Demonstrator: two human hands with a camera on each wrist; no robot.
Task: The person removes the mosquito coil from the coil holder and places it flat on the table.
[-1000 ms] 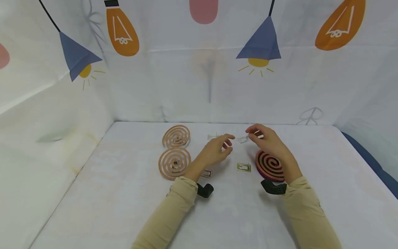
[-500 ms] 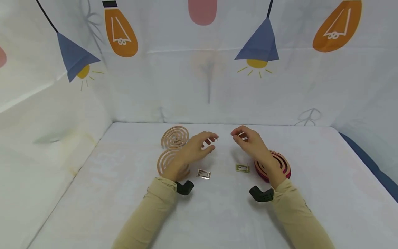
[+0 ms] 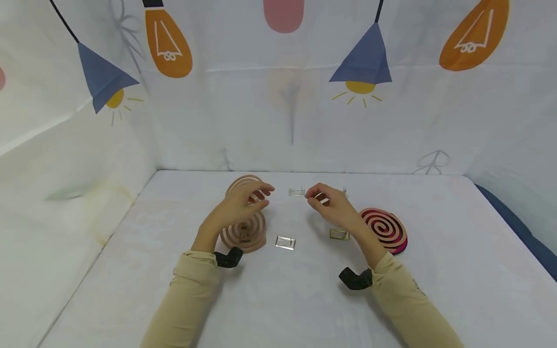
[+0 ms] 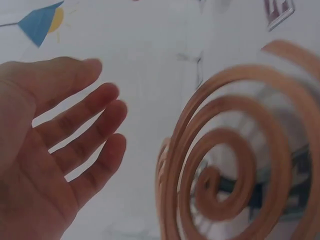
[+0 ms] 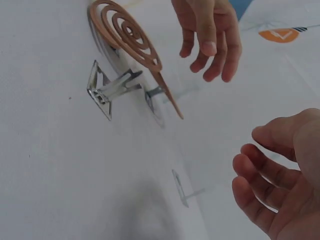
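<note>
My left hand (image 3: 241, 205) hovers with loosely bent fingers over two brown mosquito coils, hiding part of both. The nearer coil (image 4: 250, 71) shows large in the left wrist view, raised on a metal stand. To the right, my right hand (image 3: 332, 205) is in the air, its relaxed fingers holding nothing. Just past its fingertips lies a silver coil stand (image 3: 297, 192). Another stand (image 3: 345, 191) is partly hidden behind that hand. Nearer to me are a silver stand (image 3: 285, 242) and a gold-toned one (image 3: 339, 235), close under the right wrist.
A stack of red and brown coils (image 3: 385, 229) lies right of my right wrist. All of it rests on a white table (image 3: 304, 299), with a printed white curtain (image 3: 243, 111) behind. Black wrist cameras (image 3: 357, 279) stick out below both hands.
Both hands have moved left. My right fingers were at the back right stand and are now away from it. My left hand has gone from between the stands to over the brown coils.
</note>
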